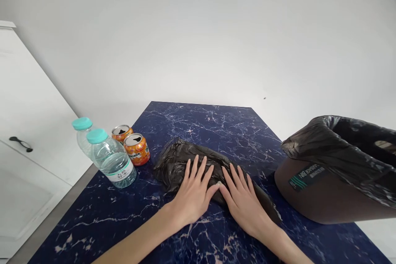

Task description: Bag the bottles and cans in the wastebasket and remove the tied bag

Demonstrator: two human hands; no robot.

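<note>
A black plastic garbage bag (173,165) lies crumpled and flattened across the middle of the table. Both hands rest on top of it, palms down. My left hand (194,192) has its fingers stretched out over the bag's middle. Beside it, my right hand (239,196) presses on the bag's right half with fingers spread. The two thumbs meet at their tips. Neither hand grips the bag. Parts of the bag under the palms are hidden.
Two water bottles (114,161) with teal caps stand at the left, beside two opened orange soda cans (137,150). To the right is a brown garbage bin (334,198) lined with a black bag. The blue marbled table (198,119) reaches towards a white wall. A white cabinet (27,111) stands left.
</note>
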